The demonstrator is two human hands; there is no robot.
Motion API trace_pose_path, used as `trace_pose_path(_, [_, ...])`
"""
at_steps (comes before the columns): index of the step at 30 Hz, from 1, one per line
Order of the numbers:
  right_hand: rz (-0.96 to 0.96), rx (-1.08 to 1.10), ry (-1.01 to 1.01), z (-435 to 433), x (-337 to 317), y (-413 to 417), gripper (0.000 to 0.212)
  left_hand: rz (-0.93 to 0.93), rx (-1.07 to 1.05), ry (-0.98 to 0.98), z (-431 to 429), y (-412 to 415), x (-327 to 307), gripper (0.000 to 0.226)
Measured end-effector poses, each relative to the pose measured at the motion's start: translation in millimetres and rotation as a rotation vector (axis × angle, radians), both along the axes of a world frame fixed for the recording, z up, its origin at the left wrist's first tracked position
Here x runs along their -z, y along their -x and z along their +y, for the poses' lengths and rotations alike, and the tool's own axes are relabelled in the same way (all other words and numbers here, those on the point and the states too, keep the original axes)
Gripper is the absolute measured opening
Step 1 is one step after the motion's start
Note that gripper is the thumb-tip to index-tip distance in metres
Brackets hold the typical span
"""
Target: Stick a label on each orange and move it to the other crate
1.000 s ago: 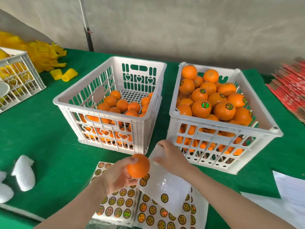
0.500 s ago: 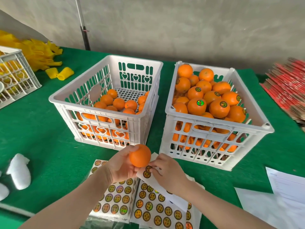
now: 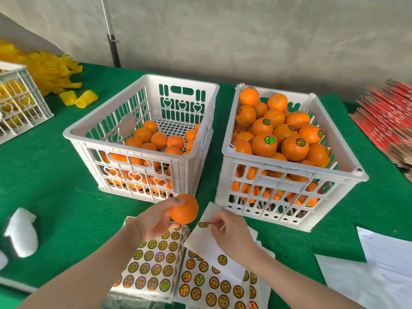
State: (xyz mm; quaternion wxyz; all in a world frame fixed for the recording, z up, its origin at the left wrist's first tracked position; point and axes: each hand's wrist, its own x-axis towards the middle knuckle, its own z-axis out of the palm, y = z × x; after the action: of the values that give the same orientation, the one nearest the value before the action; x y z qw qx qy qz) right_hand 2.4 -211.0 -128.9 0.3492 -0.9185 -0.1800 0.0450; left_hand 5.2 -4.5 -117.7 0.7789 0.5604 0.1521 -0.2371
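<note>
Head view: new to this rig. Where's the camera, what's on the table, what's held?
No machine here: these are a person's bare hands, filmed by one wide camera on their head that looks forward and down. On the green table stand two white crates. The left crate holds plain oranges, the right crate labelled ones. Sticker sheets lie in front. The left hand holds an orange. The right hand pinches a label beside it, not yet stuck on.
</note>
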Motion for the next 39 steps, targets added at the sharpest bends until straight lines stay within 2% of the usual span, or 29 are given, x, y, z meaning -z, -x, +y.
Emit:
trace_pose_path(3, [0.123,0.088,-0.107,0.8,-4.6,-4.9,0.016,-0.039,-0.03,0.056,3.0,-2.5,-5.4,0.118])
trace_pose_path(6, [0.262,0.164,-0.184,2.5,-11.1,-9.9,0.021,-0.049,0.036,0.076,0.2,-1.1,-10.7,0.124])
trace_pose_path(10, [0.497,0.233,-0.351,5.2,-19.2,-12.0,0.015,-0.039,0.138,0.022,-9.6,1.5,-13.1,0.114])
trace_pose_path(12, [0.543,0.246,-0.397,4.9,-21.3,-12.1,0.012,-0.015,0.122,0.026,-12.9,0.9,-12.0,0.112])
trace_pose_path(15, [0.433,0.243,-0.369,3.8,-19.4,-10.5,0.013,0.036,0.06,0.108,-15.7,-1.9,-10.9,0.11])
trace_pose_path(19, [-0.133,0.116,-0.296,-0.2,-11.2,-3.0,0.02,0.125,0.014,0.236,-20.2,-5.9,-12.1,0.11])
trace_pose_path(21, [-0.292,0.084,-0.324,-2.1,-9.9,-2.6,0.014,0.154,0.002,0.302,-23.1,-9.0,-13.5,0.112])
trace_pose_path(23, [-0.367,0.097,-0.38,-5.6,-14.1,-5.4,0.014,0.16,-0.013,0.352,-25.1,-11.6,-16.2,0.109])
trace_pose_path(25, [-0.355,0.137,-0.451,-10.3,-22.3,-10.2,0.017,0.152,-0.042,0.36,-24.7,-12.4,-17.8,0.108])
trace_pose_path(28, [-0.094,0.136,-0.599,-13.5,-39.1,-16.4,0.028,0.073,-0.058,0.273,-23.0,-8.9,-16.7,0.103])
trace_pose_path(30, [-0.019,0.017,-0.568,-15.3,-45.6,-19.8,0.058,-0.014,0.001,0.183,-26.7,-7.2,-17.5,0.095])
trace_pose_path(32, [0.012,-0.113,-0.426,-13.9,-46.2,-22.4,0.097,-0.083,0.034,0.128,-33.9,-6.8,-19.7,0.076])
trace_pose_path(33, [0.019,-0.145,-0.358,-12.0,-46.5,-23.2,0.109,-0.104,0.045,0.108,-37.3,-6.2,-20.6,0.07])
trace_pose_path(35, [-0.04,-0.159,-0.27,-10.1,-45.0,-25.1,0.116,-0.141,0.069,0.079,-40.9,-4.8,-23.5,0.072])
trace_pose_path(39, [-0.16,-0.18,-0.211,-11.2,-42.3,-25.0,0.109,-0.133,0.086,0.201,-38.8,-4.7,-31.4,0.099])
